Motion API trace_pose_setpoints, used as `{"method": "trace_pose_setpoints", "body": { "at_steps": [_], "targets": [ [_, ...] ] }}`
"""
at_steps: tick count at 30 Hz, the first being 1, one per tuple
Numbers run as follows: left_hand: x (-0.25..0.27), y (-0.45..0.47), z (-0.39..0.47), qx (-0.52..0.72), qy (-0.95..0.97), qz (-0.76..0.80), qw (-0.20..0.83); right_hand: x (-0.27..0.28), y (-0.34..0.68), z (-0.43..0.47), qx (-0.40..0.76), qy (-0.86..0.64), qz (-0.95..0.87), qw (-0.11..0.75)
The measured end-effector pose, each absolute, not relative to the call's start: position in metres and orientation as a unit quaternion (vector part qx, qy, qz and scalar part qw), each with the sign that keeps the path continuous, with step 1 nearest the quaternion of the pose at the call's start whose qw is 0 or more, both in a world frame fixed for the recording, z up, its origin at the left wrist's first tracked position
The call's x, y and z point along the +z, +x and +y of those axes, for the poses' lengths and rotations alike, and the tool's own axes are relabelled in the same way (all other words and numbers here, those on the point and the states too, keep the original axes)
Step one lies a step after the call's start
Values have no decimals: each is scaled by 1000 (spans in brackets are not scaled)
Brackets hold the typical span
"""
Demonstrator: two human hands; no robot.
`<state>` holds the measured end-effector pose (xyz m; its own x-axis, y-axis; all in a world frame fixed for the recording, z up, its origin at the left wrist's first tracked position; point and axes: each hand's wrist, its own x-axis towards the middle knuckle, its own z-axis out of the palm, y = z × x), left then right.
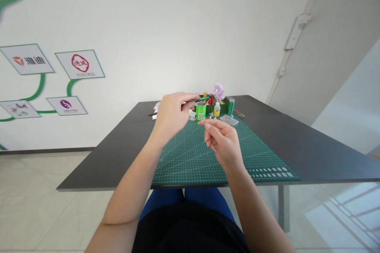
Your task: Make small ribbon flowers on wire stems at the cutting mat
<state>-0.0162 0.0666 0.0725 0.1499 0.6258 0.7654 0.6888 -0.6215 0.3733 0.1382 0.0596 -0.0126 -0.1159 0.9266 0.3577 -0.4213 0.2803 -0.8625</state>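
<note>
My left hand (174,112) is raised over the left part of the green cutting mat (190,154). Between its thumb and fingers is a slim green and dark stick-like tool (204,98), pointing right above a bright green can (201,111). Its exact kind is unclear. Lower and to the right, my right hand (222,138) is closed in a pinch over the mat, fingertips pointing left. Whatever small thing it may hold is too fine to make out. Just beyond those fingertips are the can and small white tubs (192,116).
Behind the can stands a dark green box (226,106) with coloured items. A lilac flower (219,92) rises over it. Nearby are a yellow-labelled bottle (217,109), a green glitter tube (230,107) and a clear flat case (229,120). The black table (118,158) meets a white wall.
</note>
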Motion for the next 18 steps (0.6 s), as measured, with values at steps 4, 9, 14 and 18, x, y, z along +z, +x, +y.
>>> {"method": "trace_pose_setpoints", "body": {
  "at_steps": [4, 9, 14, 18],
  "targets": [
    [76, -19, 68, -492, -756, -429, 40, -38, 140, 45, 560, -274, -501, 601],
    [79, -22, 69, -496, -757, -424, 34, -82, 142, 40, 553, -305, -520, 575],
    [82, -22, 68, -493, -761, -422, 27, -125, 148, 47, 525, -366, -561, 525],
    [82, -22, 66, -491, -761, -424, 21, -132, 165, 51, 475, -436, -635, 425]
  ]
}}
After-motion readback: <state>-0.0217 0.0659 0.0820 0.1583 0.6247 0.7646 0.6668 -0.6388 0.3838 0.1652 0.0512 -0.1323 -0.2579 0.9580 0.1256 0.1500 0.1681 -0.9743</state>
